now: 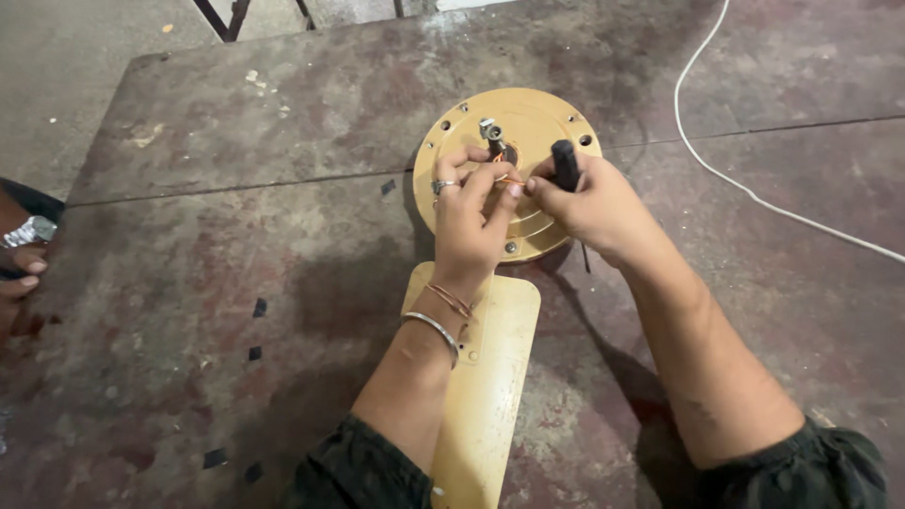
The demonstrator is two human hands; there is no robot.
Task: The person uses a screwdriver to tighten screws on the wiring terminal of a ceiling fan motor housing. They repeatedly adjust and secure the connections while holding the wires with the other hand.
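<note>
A tan round motor housing (542, 123) with a metal shaft (490, 132) at its centre lies on the worn table (236, 245). A tan fan blade (485, 396) reaches from it toward me. My left hand (468, 221), with a ring and bracelets, pinches thin copper-coloured wires (507, 177) beside the shaft. My right hand (592, 205) is closed around a black-handled tool (566, 162), held upright over the housing, its tip hidden. The fingertips of both hands nearly meet at the wires.
A white cable (745, 188) curves across the table at the right. Another person's hand with a wristwatch (24, 254) rests at the left edge. Dark metal legs (226, 17) stand beyond the table's far edge. Small dark scraps (256, 330) dot the surface.
</note>
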